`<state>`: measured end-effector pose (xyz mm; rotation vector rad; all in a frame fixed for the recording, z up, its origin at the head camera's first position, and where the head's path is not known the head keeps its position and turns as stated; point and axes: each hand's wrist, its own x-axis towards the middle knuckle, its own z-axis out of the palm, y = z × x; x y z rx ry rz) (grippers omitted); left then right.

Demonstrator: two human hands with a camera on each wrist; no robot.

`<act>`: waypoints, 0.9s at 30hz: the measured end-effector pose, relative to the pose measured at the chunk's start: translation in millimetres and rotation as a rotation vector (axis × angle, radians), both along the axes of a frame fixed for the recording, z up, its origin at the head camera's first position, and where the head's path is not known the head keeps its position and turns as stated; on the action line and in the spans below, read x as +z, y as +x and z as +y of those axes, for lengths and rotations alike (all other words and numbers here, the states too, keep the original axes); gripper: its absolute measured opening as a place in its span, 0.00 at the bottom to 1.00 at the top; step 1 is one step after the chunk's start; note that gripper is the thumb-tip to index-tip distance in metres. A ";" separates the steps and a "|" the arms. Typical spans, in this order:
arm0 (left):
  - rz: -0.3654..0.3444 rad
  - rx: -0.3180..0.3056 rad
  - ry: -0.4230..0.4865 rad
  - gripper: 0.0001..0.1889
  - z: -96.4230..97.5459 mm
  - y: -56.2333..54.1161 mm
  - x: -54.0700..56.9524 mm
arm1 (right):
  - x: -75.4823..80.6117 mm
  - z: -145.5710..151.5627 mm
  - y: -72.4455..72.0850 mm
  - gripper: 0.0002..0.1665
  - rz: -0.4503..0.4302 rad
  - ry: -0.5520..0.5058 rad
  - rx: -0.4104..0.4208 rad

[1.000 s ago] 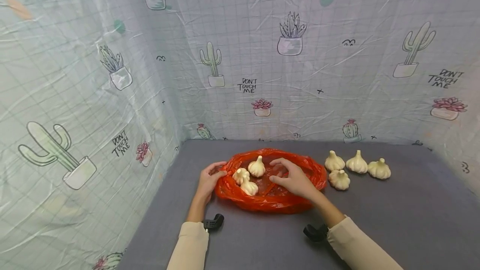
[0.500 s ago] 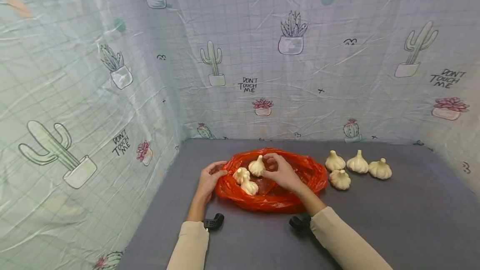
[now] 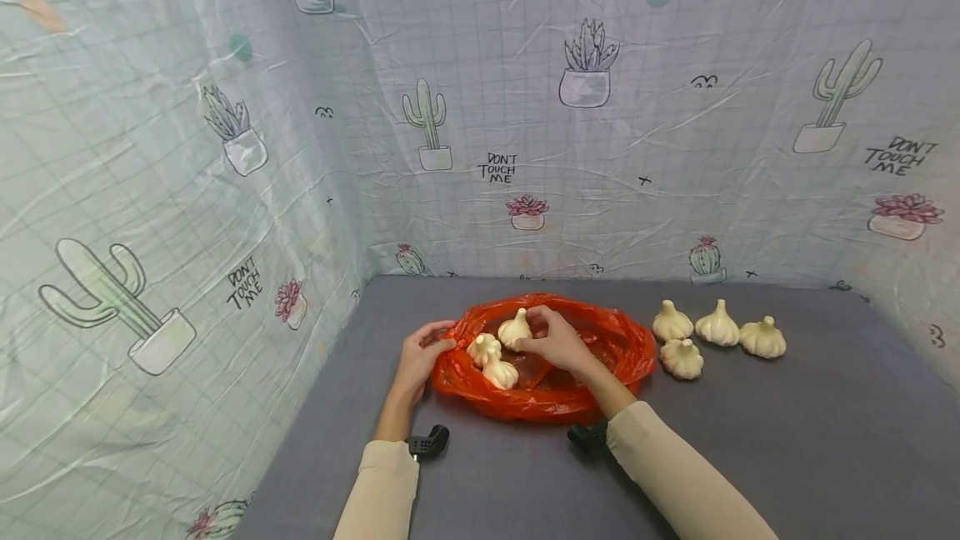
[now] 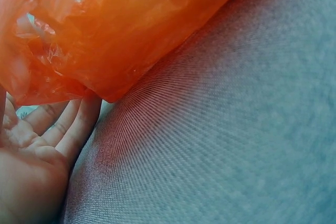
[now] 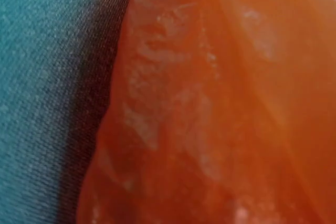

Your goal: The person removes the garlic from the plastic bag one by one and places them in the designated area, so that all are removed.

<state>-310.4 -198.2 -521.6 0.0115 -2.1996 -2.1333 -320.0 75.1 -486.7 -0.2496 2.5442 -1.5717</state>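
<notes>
An opened-out red plastic bag (image 3: 525, 411) lies on the grey table with its rim rolled into a wide oval. Three pale garlic bulbs are inside, toward its left half: one at the back (image 3: 513, 332), one at the left (image 3: 483, 349) and one in front (image 3: 500, 373). My left hand (image 3: 414, 361) grips the bag's left rim, thumb over the edge and fingers outside; the left wrist view shows those fingers under the orange-red plastic (image 4: 121, 30). Reaching in over the front rim, my right hand (image 3: 561, 344) pinches the back bulb between thumb and fingers. In the right wrist view, plastic (image 5: 199, 103) hides this hand.
Several more garlic bulbs stand on the table (image 3: 750, 457) just right of the bag, the nearest one (image 3: 682, 359) close to its rim. A cloth (image 3: 465, 40) printed with cacti hangs behind the table and along its left side.
My right hand has moved left inside the bag, and its fingers have closed in on the back bulb. The left hand has kept its hold on the rim.
</notes>
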 end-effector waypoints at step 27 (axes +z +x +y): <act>-0.002 0.002 0.000 0.19 1.2 -0.9 -1.2 | -13.6 -13.3 -6.6 0.35 0.051 0.095 -0.008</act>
